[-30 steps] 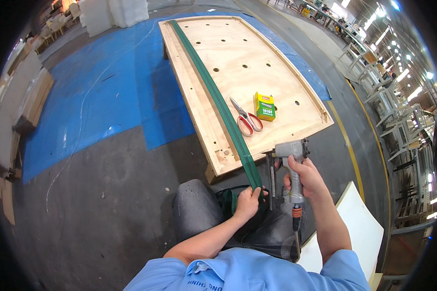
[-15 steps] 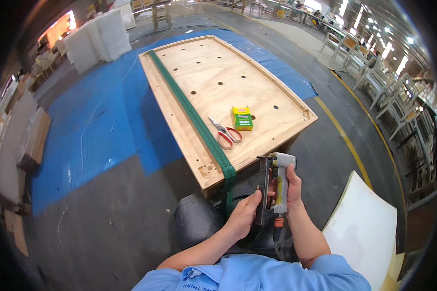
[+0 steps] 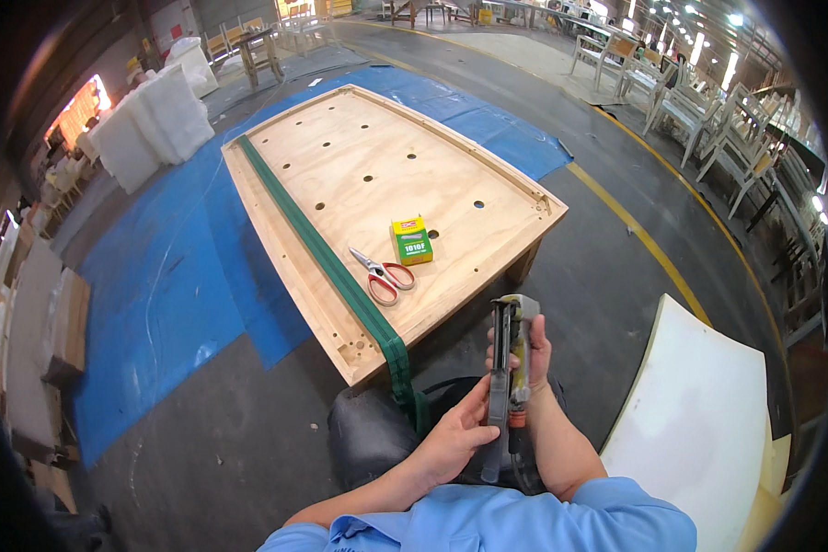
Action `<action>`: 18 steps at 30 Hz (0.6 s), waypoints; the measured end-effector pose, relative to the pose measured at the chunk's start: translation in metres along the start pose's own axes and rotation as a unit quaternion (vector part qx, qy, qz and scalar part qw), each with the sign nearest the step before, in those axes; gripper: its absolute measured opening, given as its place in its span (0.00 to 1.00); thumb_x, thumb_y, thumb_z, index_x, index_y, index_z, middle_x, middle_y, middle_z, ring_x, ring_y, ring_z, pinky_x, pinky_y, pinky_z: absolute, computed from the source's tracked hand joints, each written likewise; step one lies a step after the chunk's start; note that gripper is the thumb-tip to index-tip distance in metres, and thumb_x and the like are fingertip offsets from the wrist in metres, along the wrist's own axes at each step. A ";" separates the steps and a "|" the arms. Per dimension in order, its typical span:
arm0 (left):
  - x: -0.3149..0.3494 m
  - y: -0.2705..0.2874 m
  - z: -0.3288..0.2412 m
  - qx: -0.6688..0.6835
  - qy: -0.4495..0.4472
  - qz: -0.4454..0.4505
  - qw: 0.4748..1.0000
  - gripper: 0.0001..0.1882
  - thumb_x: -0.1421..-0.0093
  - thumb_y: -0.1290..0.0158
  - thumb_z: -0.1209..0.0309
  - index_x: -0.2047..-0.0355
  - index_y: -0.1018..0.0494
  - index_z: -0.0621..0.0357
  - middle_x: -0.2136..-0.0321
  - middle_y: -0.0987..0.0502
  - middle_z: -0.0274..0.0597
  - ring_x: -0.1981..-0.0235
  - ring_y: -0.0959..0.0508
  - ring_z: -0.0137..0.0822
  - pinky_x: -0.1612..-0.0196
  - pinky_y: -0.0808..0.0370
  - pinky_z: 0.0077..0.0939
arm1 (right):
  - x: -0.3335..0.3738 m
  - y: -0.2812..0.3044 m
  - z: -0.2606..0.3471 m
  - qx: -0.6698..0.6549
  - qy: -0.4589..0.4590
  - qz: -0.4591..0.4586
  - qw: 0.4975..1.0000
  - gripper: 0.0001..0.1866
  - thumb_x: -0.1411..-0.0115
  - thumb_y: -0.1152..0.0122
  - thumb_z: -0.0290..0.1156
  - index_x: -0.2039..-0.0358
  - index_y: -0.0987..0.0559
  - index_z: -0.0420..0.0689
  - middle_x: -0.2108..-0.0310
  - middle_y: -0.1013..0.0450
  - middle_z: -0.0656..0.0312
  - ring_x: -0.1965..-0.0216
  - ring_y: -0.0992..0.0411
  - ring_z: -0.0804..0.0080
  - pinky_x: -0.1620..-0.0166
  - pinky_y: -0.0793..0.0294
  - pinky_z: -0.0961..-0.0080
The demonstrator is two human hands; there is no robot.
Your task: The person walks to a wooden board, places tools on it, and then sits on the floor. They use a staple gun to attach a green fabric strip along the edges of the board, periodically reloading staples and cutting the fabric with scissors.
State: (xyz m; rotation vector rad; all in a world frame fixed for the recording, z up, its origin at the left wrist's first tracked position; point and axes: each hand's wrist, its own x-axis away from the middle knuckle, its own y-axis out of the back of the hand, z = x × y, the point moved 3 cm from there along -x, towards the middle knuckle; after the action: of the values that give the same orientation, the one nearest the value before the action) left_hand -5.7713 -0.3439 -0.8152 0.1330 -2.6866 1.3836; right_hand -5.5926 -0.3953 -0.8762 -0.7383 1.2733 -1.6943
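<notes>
My right hand is wrapped round the grip of a pneumatic staple gun, held upright in front of my lap. My left hand pinches the gun's dark magazine slide, which stretches down past my fingers. Beyond the gun lies a wooden panel frame with round holes. Along its left side runs a green webbing strap, whose near end hangs over the edge by my knee. Scissors with red handles rest on the panel beside a yellow and green box.
Blue sheeting covers floor under and left of the frame. A white foam sheet lies at my right. Cardboard-like boards stand far left, white wrapped blocks behind. Chairs line the right, past a yellow floor line.
My left hand has moved lower along the gun, and the magazine slide now reaches further down. The gun is more upright. The panel has shifted left in view as my head turned.
</notes>
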 end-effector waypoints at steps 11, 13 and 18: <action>-0.146 0.115 -0.160 -0.737 -0.164 -0.342 0.559 0.39 0.38 0.40 0.54 0.32 0.38 0.61 0.52 0.22 0.57 0.52 0.20 0.49 0.48 0.24 0.45 | 0.049 0.079 0.112 0.026 0.236 -0.219 0.946 0.32 0.33 0.44 0.63 0.47 0.25 0.45 0.66 0.24 0.59 0.79 0.31 0.75 0.75 0.27 0.76; -0.195 0.111 -0.182 -0.742 -0.064 -0.408 0.528 0.44 0.41 0.38 0.49 0.31 0.40 0.59 0.47 0.25 0.59 0.43 0.24 0.53 0.43 0.26 0.47 | 0.059 0.081 0.117 0.031 0.252 -0.272 0.928 0.31 0.32 0.45 0.62 0.48 0.25 0.46 0.67 0.24 0.59 0.80 0.31 0.75 0.75 0.27 0.75; -0.261 0.115 -0.189 -0.752 0.080 -0.463 0.462 0.53 0.43 0.36 0.47 0.27 0.49 0.54 0.37 0.34 0.59 0.36 0.30 0.56 0.36 0.30 0.50 | 0.071 0.077 0.122 0.048 0.260 -0.291 0.920 0.27 0.29 0.49 0.59 0.49 0.25 0.47 0.68 0.23 0.57 0.81 0.31 0.73 0.77 0.30 0.73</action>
State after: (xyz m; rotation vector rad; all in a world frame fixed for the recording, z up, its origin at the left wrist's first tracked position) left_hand -5.5157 -0.1172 -0.8362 0.9111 -1.8942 -1.2470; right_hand -5.4991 -0.5195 -0.9159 -0.6676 1.3849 -2.5482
